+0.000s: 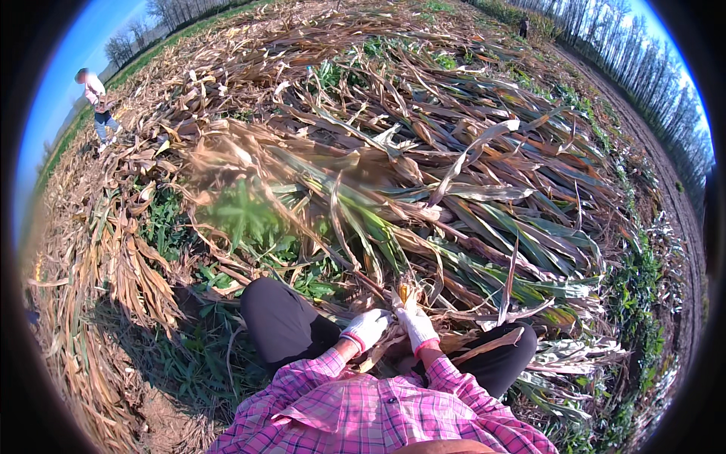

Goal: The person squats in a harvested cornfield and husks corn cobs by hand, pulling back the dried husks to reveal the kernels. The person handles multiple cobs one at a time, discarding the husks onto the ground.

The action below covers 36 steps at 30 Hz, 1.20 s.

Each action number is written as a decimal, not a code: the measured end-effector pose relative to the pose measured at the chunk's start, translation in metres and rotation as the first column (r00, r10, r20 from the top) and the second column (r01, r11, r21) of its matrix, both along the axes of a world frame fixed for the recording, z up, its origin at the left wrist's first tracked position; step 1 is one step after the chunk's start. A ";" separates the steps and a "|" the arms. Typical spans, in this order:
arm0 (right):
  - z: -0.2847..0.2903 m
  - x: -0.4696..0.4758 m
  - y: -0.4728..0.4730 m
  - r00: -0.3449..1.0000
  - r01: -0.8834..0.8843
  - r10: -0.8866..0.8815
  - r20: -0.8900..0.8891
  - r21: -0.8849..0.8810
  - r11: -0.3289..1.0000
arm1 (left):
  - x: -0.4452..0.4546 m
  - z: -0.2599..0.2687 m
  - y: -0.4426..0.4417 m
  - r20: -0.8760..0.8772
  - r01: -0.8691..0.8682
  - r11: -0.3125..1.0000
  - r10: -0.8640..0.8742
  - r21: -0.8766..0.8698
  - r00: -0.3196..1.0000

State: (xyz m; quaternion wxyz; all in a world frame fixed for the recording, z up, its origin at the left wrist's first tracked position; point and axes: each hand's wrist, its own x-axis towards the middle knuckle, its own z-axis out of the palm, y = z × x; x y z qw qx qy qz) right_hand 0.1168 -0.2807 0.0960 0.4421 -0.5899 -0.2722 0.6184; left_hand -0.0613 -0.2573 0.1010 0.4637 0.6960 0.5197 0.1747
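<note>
Both of my hands wear white knitted gloves with pink cuffs and sit close together between my bent knees. An ear of corn (404, 293) with yellow kernels showing stands upright at the fingers of my right hand (417, 326), its husk partly pulled open around it. My right hand is closed on the husk and the ear's lower part. My left hand (367, 329) is just beside it, fingers curled near the ear's base among dry leaves; what its fingers hold is hidden. Cut corn stalks (391, 232) with green and brown leaves lie in front of my hands.
Dry corn stalks (136, 272) lie in a heap at the left, beside green weeds (170, 218). A person (95, 99) stands at the far upper left. A dark upright figure (523, 28) is far off at the top right. A bare dirt strip (652, 136) borders the right side.
</note>
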 end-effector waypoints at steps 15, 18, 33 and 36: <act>0.022 -0.013 0.004 0.760 -0.292 0.064 0.647 0.252 0.922 | -0.004 -0.011 0.009 0.172 -0.110 0.984 0.134 -0.142 0.976; 0.021 -0.013 0.003 0.755 -0.246 -0.011 0.655 0.299 0.922 | 0.001 -0.006 0.006 0.278 -0.111 0.960 0.183 -0.255 0.943; 0.022 -0.009 0.001 0.812 -0.397 0.130 0.570 0.375 0.838 | -0.010 -0.087 0.030 -0.060 -0.621 0.498 0.750 -0.605 0.659; 0.030 -0.009 -0.005 0.884 -0.467 0.468 -0.006 0.051 0.883 | -0.026 -0.129 0.049 0.235 -0.480 0.391 0.905 -0.785 0.354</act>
